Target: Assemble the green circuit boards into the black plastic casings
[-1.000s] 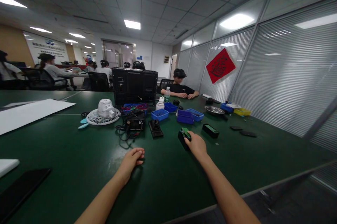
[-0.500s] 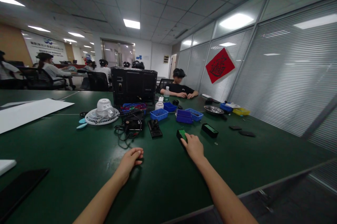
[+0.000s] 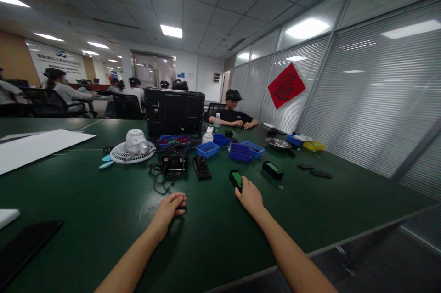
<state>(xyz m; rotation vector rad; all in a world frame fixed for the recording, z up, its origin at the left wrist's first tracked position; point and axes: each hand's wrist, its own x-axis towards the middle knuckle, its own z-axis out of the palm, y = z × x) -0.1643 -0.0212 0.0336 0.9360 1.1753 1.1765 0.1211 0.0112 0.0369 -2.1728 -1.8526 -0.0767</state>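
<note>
Head view: both your hands are in sight over the green table (image 3: 206, 242), the right one forward at the black box (image 3: 236, 177), the left one nearer the table's near edge.
Right hand: your right hand (image 3: 250, 195) is at the near end of the black box, thumb toward its left side and fingers over the top; you cannot tell whether they grip it or only rest on it.
Left hand: your left hand (image 3: 168, 210) has its fingers narrow and loosely curled; the inside of the curl is hidden.
Black box: it lies around the middle of the table, slanting toward you, with a green panel (image 3: 237, 177) showing in its top.
Second box: a similar box (image 3: 273, 170) lies to its right, apart from it, also green on top.
Right end: a small ring (image 3: 280, 187) sits near the second box; two flat black pieces (image 3: 320, 174) lie farther toward the right edge.
Beyond the boxes: blue trays (image 3: 207, 149) and a metal dish (image 3: 278, 144) stand toward the far edge.
Left half: a black stand (image 3: 201, 170), tangled cables (image 3: 159, 184) and a white fan (image 3: 132, 148).
Far edge: a person (image 3: 231, 114) sits there, forearms on the table.
</note>
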